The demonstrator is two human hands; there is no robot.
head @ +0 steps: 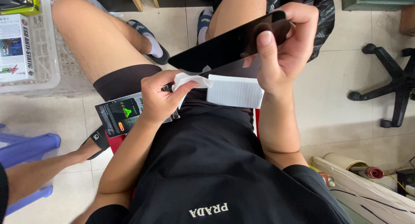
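**Wipe below the near end of the dark phone**

In the head view we take the dark phone as our landmark. It is a flat black slab with a glossy face, held up above the lap, and its long axis runs on a slant, from the lower near end over the thigh up to the far end at the upper right. Our right hand grips this far upper end: the fingers are curled around the edge and the thumb lies flat on the glass, so the hand is closed on the phone.

Just below the near end of the phone we see our left hand. It is the nearer one to that end, and the phone lies up and to the right of it. The thumb and the fingers are pressed together on a small white wipe, folded and crumpled, which almost touches the phone's lower edge.

Under the phone, on the lap, rests a white ribbed pad. Beneath the left hand lies a dark printed packet on the thigh
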